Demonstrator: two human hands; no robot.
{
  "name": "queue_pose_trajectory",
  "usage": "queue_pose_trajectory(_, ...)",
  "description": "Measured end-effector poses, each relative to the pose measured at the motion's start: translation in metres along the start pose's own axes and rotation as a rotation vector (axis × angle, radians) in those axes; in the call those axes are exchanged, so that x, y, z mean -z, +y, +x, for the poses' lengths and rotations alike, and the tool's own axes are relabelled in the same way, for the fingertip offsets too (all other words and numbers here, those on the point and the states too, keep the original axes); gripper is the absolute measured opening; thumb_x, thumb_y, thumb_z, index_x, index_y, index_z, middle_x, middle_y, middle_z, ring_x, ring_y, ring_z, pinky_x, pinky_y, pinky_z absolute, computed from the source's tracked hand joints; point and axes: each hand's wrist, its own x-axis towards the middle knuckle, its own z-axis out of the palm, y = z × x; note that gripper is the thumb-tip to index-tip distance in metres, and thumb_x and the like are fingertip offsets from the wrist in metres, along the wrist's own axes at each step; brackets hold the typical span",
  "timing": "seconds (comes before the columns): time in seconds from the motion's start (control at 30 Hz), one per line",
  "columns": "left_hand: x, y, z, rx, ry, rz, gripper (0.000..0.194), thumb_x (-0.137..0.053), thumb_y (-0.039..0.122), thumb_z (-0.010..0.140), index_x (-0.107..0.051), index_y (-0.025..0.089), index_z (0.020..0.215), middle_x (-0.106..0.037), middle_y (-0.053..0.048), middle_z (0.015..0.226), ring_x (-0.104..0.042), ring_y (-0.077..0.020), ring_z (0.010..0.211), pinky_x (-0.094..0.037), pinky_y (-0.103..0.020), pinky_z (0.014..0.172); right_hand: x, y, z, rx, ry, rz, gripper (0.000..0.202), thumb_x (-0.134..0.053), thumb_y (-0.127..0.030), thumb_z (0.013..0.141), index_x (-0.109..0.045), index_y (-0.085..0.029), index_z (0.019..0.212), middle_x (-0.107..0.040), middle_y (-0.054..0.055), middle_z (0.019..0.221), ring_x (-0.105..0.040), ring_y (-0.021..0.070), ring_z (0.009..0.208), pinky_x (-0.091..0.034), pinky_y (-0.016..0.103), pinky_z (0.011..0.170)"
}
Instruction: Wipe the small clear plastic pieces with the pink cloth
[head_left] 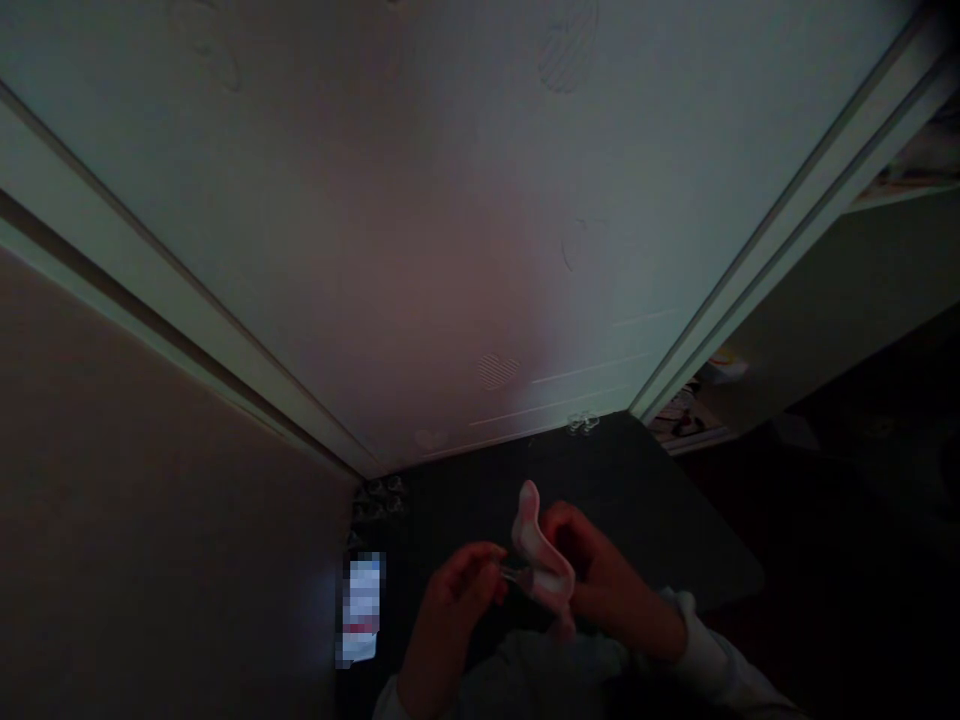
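In the dim light, a pink, wavy-edged piece [546, 560] is held over the dark tabletop. My right hand [604, 575] grips it from behind on the right; the fingertips are partly hidden by it. My left hand [461, 590] has its fingers pinched on a small clear piece [510, 573] that touches or sits against the pink piece's left side. I cannot make out the exact kind of either piece. Both hands are close together near the table's front edge.
Small clear pieces [583, 423] lie at the table's back edge, and several more [381, 497] at its back left corner. A lit, blurred screen [361, 610] is at the left. A pale panel [450, 250] with heart reliefs rises behind; a shelf [694, 425] stands right.
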Motion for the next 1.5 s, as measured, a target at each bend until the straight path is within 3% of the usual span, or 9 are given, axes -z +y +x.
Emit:
queue_pose_trajectory(0.2,0.001,0.0,-0.001,-0.023,0.018,0.012,0.031,-0.066,0.044,0.075,-0.067,0.017,0.091,-0.06,0.001,0.064,-0.053,-0.0146,0.063,-0.04,-0.024,0.062,0.001,-0.004,0.001,0.081,0.008,-0.075,0.016,-0.065,-0.016,0.066,-0.05,-0.02,0.07,-0.045,0.0,0.082,-0.045,0.0164,0.075,-0.038,0.027,0.064)
queue_pose_trajectory(0.43,0.0,0.001,-0.001,-0.047,-0.021,0.028,0.028,-0.064,0.042,0.077,-0.068,0.017,0.088,-0.06,0.001,0.065,-0.052,-0.0141,0.064,-0.04,-0.024,0.061,0.005,-0.007,0.002,0.103,-0.084,-0.178,0.001,-0.061,-0.018,0.071,-0.06,-0.019,0.071,-0.052,0.0,0.074,-0.05,0.0166,0.07,-0.039,0.028,0.063)
queue_pose_trajectory(0.63,0.0,0.011,-0.001,-0.04,-0.056,0.058,0.032,-0.068,0.046,0.072,-0.069,0.016,0.082,-0.058,0.002,0.061,-0.05,-0.014,0.061,-0.04,-0.024,0.06,0.005,-0.012,0.001,0.091,-0.201,-0.209,0.013,-0.058,-0.024,0.077,-0.066,-0.016,0.083,-0.063,0.004,0.078,-0.055,0.0176,0.072,-0.041,0.028,0.066)
queue_pose_trajectory(1.07,-0.001,0.011,-0.002,-0.024,-0.071,0.073,0.031,-0.067,0.046,0.071,-0.068,0.016,0.078,-0.058,0.001,0.061,-0.051,-0.0146,0.06,-0.04,-0.024,0.06,0.004,-0.011,-0.003,0.037,-0.196,-0.296,0.017,-0.052,-0.03,0.079,-0.062,-0.016,0.074,-0.059,0.0,0.067,-0.051,0.015,0.062,-0.04,0.025,0.059)
queue_pose_trajectory(1.3,0.001,0.011,-0.002,-0.037,-0.078,0.1,0.031,-0.067,0.045,0.073,-0.069,0.016,0.084,-0.063,-0.001,0.067,-0.056,-0.0163,0.067,-0.043,-0.025,0.065,0.002,-0.015,-0.004,0.04,-0.189,-0.237,0.016,-0.049,-0.028,0.079,-0.058,-0.018,0.072,-0.048,-0.005,0.059,-0.039,0.0103,0.052,-0.032,0.022,0.05)
queue_pose_trajectory(1.5,0.001,0.012,-0.007,-0.037,-0.057,0.076,0.033,-0.071,0.044,0.069,-0.069,0.017,0.087,-0.068,-0.003,0.076,-0.061,-0.0196,0.075,-0.047,-0.028,0.07,0.0,-0.018,-0.003,0.039,-0.179,-0.213,0.012,-0.05,-0.025,0.078,-0.058,-0.019,0.071,-0.054,-0.002,0.067,-0.045,0.0117,0.057,-0.037,0.022,0.053)
